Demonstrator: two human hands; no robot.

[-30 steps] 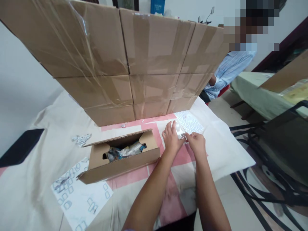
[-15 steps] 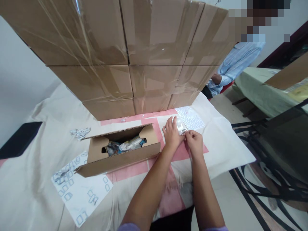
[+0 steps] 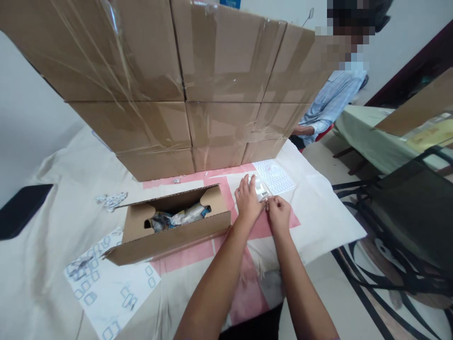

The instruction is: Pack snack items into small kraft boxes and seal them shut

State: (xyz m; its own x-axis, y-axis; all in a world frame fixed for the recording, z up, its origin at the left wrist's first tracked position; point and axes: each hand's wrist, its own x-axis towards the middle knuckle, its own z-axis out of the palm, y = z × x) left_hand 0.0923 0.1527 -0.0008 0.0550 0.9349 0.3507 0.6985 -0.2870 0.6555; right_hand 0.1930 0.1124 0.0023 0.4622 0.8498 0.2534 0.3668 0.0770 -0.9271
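My left hand is curled round a small clear plastic packet held just above the table. My right hand pinches the packet's near edge with thumb and fingers pressed together. Both hands sit right of an open long cardboard box that holds several plastic-wrapped items. A white sticker sheet lies on the cloth just beyond my hands.
A wall of taped cardboard cartons stands at the back of the table. A used sticker sheet lies front left, paper scraps and a black phone at left. A person in a light blue shirt sits behind right.
My hands stay together on the packet, shifting slightly left and nearer in the view as the camera moves. Nothing was let go.
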